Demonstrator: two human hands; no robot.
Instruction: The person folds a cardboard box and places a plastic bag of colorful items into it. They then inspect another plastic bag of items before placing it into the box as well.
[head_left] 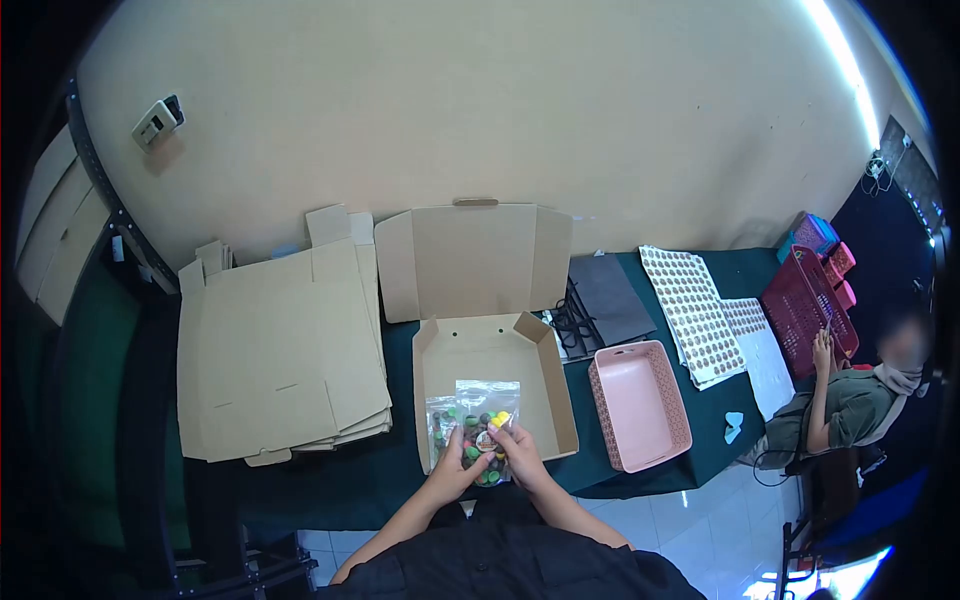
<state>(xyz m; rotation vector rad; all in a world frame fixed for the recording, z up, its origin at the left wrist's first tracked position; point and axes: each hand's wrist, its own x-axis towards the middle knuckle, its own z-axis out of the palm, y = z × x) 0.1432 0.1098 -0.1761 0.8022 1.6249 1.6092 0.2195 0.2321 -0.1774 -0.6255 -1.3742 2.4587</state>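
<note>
An open cardboard box (485, 345) lies in front of me with its lid raised at the back. Over its front part, my left hand (455, 470) and my right hand (520, 456) hold a clear zip bag (488, 400) of colourful round candies between them. The fingers of both hands are closed on this bag, thumbs on its front. Another clear bag (437, 412) with similar candies is just left of it, close to my left hand, partly covered. A round label shows on the front of the held bag.
Flattened cardboard boxes (285, 350) are stacked at left. To the right are a pink basket (643, 405), dark paper bags (610, 300), sticker sheets (695, 315) and a maroon basket (800, 310). Another person (860, 410) sits at far right, hands near the maroon basket.
</note>
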